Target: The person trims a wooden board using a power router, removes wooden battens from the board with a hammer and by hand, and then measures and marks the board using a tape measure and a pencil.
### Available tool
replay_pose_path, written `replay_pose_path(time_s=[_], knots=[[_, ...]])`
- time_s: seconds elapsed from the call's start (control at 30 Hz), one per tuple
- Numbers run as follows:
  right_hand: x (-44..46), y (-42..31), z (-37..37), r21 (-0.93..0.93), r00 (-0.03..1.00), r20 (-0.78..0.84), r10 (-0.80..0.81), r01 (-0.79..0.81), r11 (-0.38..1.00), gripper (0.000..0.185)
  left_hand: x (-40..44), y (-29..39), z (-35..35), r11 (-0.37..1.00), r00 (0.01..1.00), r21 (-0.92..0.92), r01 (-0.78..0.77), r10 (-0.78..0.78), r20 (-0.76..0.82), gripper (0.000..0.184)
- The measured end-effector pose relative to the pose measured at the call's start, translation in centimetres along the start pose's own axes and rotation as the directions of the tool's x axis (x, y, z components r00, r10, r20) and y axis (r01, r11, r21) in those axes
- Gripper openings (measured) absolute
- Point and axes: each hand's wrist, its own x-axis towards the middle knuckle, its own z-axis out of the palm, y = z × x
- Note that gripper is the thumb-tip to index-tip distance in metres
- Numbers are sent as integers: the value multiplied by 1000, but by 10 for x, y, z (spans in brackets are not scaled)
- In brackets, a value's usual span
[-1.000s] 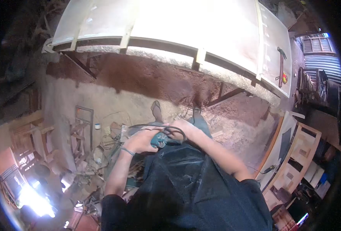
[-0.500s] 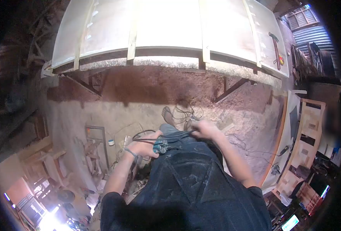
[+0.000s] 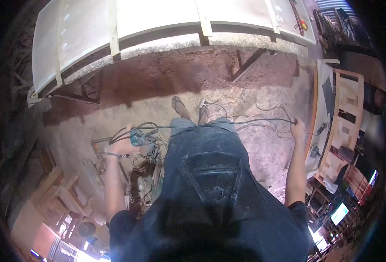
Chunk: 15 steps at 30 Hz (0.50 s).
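Note:
My left hand (image 3: 121, 145) is closed around a small teal power tool (image 3: 137, 137), whose exact kind I cannot make out. Loops of dark cable (image 3: 228, 122) also lie over that hand. From there the cable runs nearly straight across the front of my body to my right hand (image 3: 298, 129), which is closed on it far out to the right. More slack cable trails on the floor below and beside the right hand. A small pale plug-like piece (image 3: 202, 103) is by my feet, on a dark lead.
Ahead stands a large white-topped bench (image 3: 158, 13) with pale strips across it and a red-handled tool (image 3: 297, 17) at its right. A patterned wooden frame (image 3: 342, 126) leans at right. Clutter and wood pieces (image 3: 62, 192) lie at lower left.
My hands have spread far apart, the right swinging outward with the cable, stretching it. The left has moved left with the power tool. The view has shifted downward.

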Motion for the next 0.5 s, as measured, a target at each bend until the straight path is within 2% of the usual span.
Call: replay_pose_path(time_s=[0.07,0.1,0.13,0.2,0.3,0.33,0.37,0.4,0.47,0.5], knots=[[-4,-12,-22,-70,979,42,197,-194,979,34,5,-12,5,1000,1000,23,13,-13,-6,80],[-3,-20,-28,-106,956,58,289,-282,954,34,3,-1,-5,999,999,8,42,-42,-13,73],[-1,-22,-27,-69,972,15,234,-233,970,34,1,8,-11,997,997,-8,74,-74,-20,66],[-2,-29,-24,0,989,-71,127,-128,992,35,1,12,-11,994,998,-95,53,-56,-32,66],[1,-117,-77,332,967,-239,86,-2,943,40,1,23,-10,979,1000,-205,18,-22,-14,66],[1,-130,-93,341,966,-258,-3,94,935,40,4,30,-9,972,1000,-237,0,-1,-3,67],[3,-141,-108,348,956,-280,-92,190,918,42,5,40,-12,964,998,-263,47,-33,59,71],[5,-153,-125,351,936,-303,-179,285,892,45,8,46,-13,976,998,-212,42,-29,64,73],[0,-190,-169,334,945,-247,-215,292,896,46,12,56,-11,994,997,-108,28,-19,81,78],[-6,-204,-189,325,948,-219,-229,293,899,47,10,59,-7,980,991,-187,64,-39,132,81]])
